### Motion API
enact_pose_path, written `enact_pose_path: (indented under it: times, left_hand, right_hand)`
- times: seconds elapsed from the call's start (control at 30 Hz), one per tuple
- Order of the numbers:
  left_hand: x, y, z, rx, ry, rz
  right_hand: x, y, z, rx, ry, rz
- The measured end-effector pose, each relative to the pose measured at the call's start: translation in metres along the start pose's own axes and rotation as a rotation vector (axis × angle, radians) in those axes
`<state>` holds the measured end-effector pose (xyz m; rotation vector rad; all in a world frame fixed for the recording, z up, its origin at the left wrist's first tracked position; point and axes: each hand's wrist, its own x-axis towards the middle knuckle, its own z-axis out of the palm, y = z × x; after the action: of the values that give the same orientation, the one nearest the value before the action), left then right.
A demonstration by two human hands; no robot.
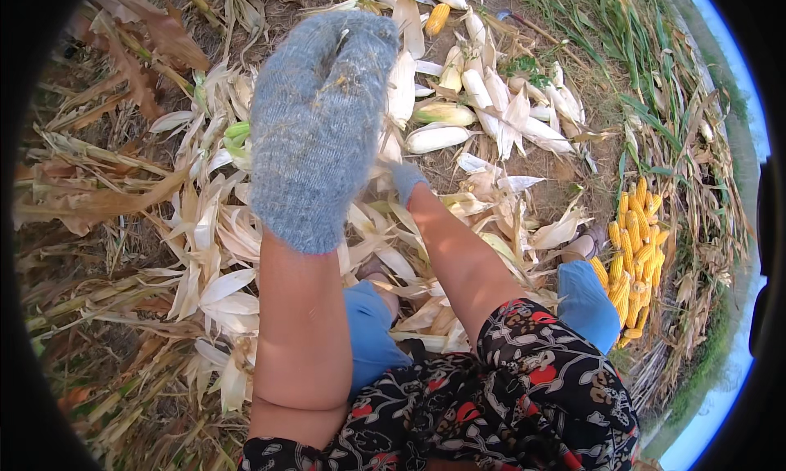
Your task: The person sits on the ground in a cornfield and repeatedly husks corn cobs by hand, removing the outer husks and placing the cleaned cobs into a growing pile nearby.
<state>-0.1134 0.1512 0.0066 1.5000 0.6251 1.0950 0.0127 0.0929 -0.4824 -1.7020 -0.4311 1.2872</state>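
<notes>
My left hand (pixel 322 130), in a grey knitted glove with bits of straw on it, is raised close to the camera. Its fingers look bent together, and whether anything is in them is hidden. Lower and farther off, my right hand (pixel 406 179), also in a grey glove, is at pale corn husks (pixel 384 145); its fingers are blurred and partly hidden. Just beyond it lie a white-husked ear of corn (pixel 437 138) and an ear in greenish husk (pixel 443 113). More husked ears (pixel 485 99) are spread on the soil past them.
Husked yellow corn cobs (pixel 635 256) are piled at the right, beside my blue-clad knee (pixel 586 302). A single bare cob (pixel 437 19) lies at the top. A tool with a thin wooden handle (pixel 546 35) rests at the upper right. Dry corn stalks (pixel 104 157) cover the left.
</notes>
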Motion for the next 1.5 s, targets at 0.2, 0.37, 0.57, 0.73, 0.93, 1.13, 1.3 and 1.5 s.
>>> enact_pose_path:
  times: [0.2, 0.37, 0.57, 0.73, 0.93, 1.13, 1.3, 1.5]
  left_hand:
    - [-0.002, 0.0, -0.011, 0.189, -0.042, 0.123]
    - [-0.014, 0.001, -0.006, 0.388, -0.163, 0.122]
    - [-0.036, -0.007, 0.012, 0.773, -0.65, 0.115]
    - [-0.062, -0.038, 0.019, 0.661, -0.865, 0.17]
    - [-0.082, 0.017, 0.023, 0.065, -0.513, -0.156]
    - [-0.097, 0.019, 0.041, -0.316, -0.164, -0.119]
    - [-0.107, 0.025, 0.061, -0.163, -0.145, 0.065]
    - [-0.091, 0.03, 0.066, -0.33, -0.144, -0.014]
  right_hand:
    - [-0.123, -0.117, -0.047, 0.041, -0.127, 0.042]
    - [-0.231, -0.195, -0.088, -0.602, -0.012, -0.246]
    - [-0.349, -0.301, -0.114, -0.947, 0.036, -0.555]
    - [-0.435, -0.369, -0.088, -0.941, 0.157, -0.75]
    - [-0.449, -0.352, -0.09, -0.44, 0.679, -0.823]
    - [-0.456, -0.288, -0.06, -0.343, 0.173, -0.605]
    - [-0.443, -0.278, -0.053, -0.345, 0.219, -0.613]
    - [-0.471, -0.296, -0.073, -0.652, 0.31, -0.492]
